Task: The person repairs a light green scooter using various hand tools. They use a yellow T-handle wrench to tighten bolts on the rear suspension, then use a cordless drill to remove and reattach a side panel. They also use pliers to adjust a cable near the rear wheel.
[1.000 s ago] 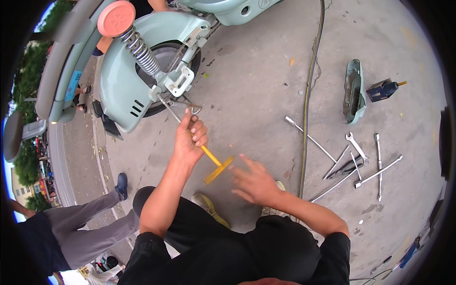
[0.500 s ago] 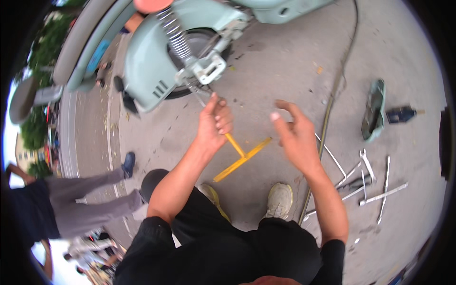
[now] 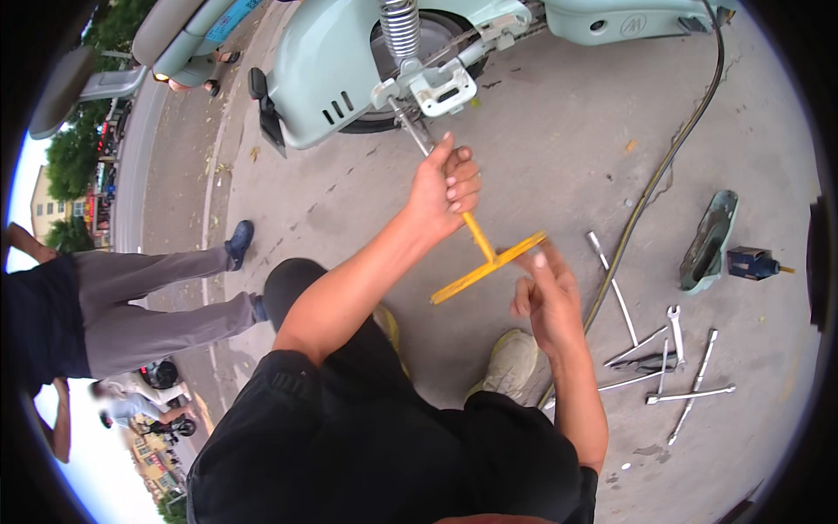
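1. Here's our yellow T-handled wrench (image 3: 491, 255), slanting from the scooter (image 3: 319, 74) toward us, its steel shaft (image 3: 411, 126) reaching the white bracket (image 3: 434, 98); we can't tell how well the tip is seated.
2. The left hand (image 3: 443, 185) is wrapped around the wrench between crossbar and bracket; let that steadying grip wander and the shaft could tilt, making the tip slip.
3. Up comes the right hand (image 3: 553, 301), fingers loosely parted by the crossbar's end, blurred; touching or not, we can't say. A quick swing of the bar could rap those fingers.
4. Farther right, a dark hose (image 3: 665, 170), then loose spanners (image 3: 676, 336): one careless step there could trip us.
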Available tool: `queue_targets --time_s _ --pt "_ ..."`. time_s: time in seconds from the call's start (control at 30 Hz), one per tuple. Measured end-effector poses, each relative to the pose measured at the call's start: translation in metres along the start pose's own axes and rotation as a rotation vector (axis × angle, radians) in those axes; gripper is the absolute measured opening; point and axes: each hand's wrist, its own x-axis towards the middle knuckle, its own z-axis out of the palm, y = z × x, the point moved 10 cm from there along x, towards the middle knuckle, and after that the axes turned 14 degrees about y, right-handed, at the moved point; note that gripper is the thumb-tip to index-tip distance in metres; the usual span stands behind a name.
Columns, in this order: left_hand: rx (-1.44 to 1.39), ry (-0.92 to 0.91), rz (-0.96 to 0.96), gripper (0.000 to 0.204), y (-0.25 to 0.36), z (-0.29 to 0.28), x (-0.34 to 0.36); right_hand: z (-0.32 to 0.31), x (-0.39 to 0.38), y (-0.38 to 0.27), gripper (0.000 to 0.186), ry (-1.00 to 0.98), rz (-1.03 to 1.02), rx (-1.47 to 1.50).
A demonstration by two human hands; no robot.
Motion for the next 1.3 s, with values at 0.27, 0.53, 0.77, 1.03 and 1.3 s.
queue_targets --time_s 0.27,0.53,0.77,1.03,1.3 --pt "0.541 -0.009 0.004 0.031 -0.051 -0.004 -0.060 0.058 -0.048 -0.053 0.044 0.036 -0.777 -0.543" --pt "0.808 -0.150 0.013 0.036 -0.032 -0.021 -0.056 0.063 -0.049 0.021 0.042 -0.162 -0.565 -0.697" --pt "0.562 -0.036 -0.071 0.031 -0.031 -0.027 -0.039 0.096 -0.084 0.016 0.055 -0.539 -0.564 -0.704" --pt "0.401 -0.034 -0.010 0.029 -0.009 -0.025 -0.037 0.089 -0.085 0.045 0.059 -0.549 -0.514 -0.657" --pt "0.211 0.029 0.094 0.026 0.012 -0.011 -0.017 0.055 -0.065 0.044 0.053 -0.226 -0.260 -0.439"
